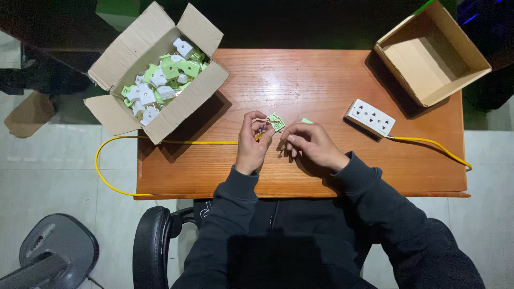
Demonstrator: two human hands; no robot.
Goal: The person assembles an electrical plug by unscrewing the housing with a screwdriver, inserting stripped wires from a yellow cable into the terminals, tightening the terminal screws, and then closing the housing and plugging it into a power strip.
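Left hand [251, 142] pinching green plug part [276, 122], tilted, long axis up-left to down-right, right hand [310, 144] fingers curled, grip unclear

Table [321, 176] taken as clock face. Both hands are held near centre, left hand [251, 143] just beside right hand [312, 145], a small plug part [276, 121] pinched between them. Open box of plug parts [155, 80] is set at ten o'clock, overhanging the edge. Second box [431, 56] is placed at two o'clock; socket strip [370, 118] is laid at three, its cable [433, 143] trailed off the right edge.

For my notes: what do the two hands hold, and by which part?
Left hand: green plug piece and yellow cable end, pinched at fingers. Right hand: cannot tell.
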